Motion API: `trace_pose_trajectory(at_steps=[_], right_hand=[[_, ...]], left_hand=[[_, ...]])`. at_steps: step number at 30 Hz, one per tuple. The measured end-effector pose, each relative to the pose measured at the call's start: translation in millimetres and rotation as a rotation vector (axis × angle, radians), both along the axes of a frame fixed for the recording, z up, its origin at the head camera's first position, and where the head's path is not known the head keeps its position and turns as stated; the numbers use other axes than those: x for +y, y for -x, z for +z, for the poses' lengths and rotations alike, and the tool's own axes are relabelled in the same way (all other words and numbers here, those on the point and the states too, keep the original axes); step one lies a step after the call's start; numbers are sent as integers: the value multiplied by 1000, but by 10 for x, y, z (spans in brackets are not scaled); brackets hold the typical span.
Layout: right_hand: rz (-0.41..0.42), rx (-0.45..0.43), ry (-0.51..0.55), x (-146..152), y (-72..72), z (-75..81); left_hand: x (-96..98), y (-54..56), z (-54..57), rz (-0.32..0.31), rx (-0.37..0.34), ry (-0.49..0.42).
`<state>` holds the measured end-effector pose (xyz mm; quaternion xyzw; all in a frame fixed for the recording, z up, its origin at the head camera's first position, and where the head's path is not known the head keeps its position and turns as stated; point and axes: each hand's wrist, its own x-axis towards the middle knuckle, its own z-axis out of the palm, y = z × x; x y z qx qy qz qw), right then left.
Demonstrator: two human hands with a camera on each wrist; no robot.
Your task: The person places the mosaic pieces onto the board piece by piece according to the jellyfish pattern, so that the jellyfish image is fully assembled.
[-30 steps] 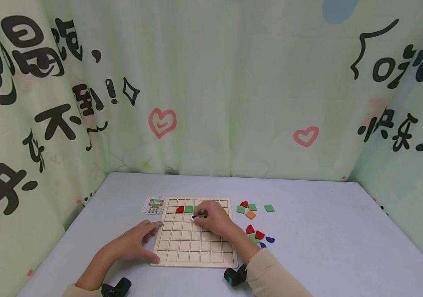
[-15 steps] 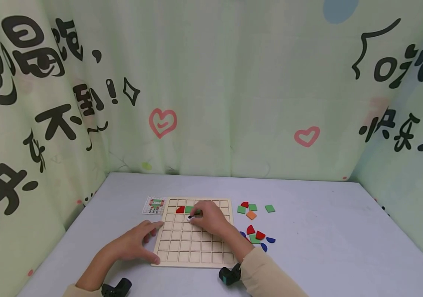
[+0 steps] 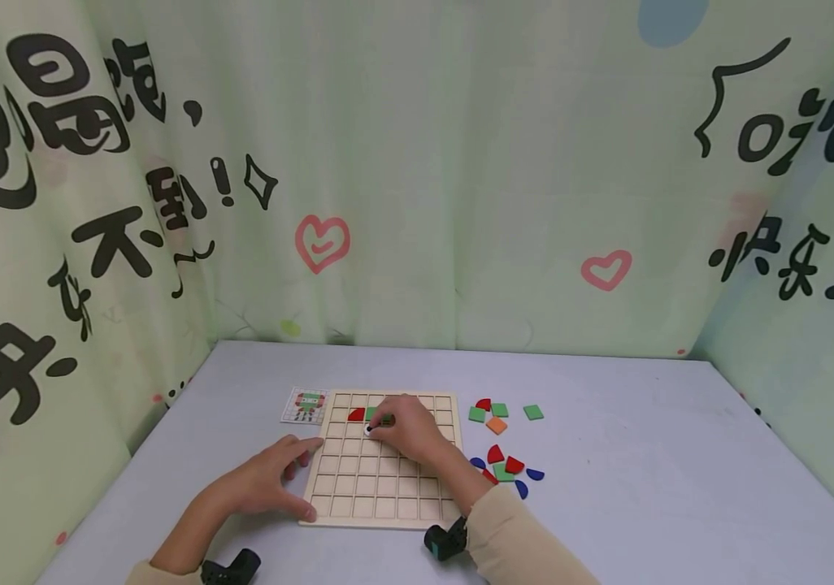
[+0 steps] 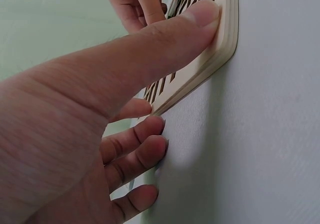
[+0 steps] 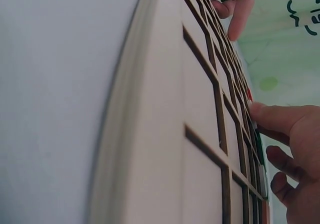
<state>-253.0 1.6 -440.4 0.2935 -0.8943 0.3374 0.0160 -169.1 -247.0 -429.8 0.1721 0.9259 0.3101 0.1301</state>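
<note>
A wooden grid board (image 3: 363,486) lies on the white table. My right hand (image 3: 411,428) pinches a small white piece (image 3: 367,433) with a black spot between thumb and fingertips, low over the upper rows; the fingers hide part of it. Just beyond it, a red quarter-round tile (image 3: 356,414) and green tiles (image 3: 371,413) sit in one row of the grid. My left hand (image 3: 265,476) rests at the board's left side. Its thumb presses the near-left corner and its index finger touches the left edge, with the other fingers relaxed in the left wrist view.
A picture card (image 3: 305,405) with a robot figure lies against the board's upper left. Right of the board are scattered loose green tiles (image 3: 533,412), an orange tile (image 3: 496,425), red pieces (image 3: 514,465) and blue half-rounds (image 3: 522,489). A curtain (image 3: 453,203) hangs behind the table.
My right hand has shifted a little left over the board with the white piece, uncovering more loose blue and red pieces beside the forearm. The left hand has stayed put.
</note>
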Motion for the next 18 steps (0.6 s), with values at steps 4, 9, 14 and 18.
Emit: trace_pose_trajectory(at_steps=[4, 9, 14, 18], right_hand=[[1, 2, -4, 7, 1, 4], [29, 4, 3, 22, 6, 8], [68, -23, 37, 49, 24, -18], [68, -48, 44, 88, 26, -19]], left_hand=[[4, 2, -5, 0, 2, -7], [5, 7, -11, -2, 8, -5], [8, 5, -18, 1, 1, -5], [5, 5, -25, 8, -1, 2]])
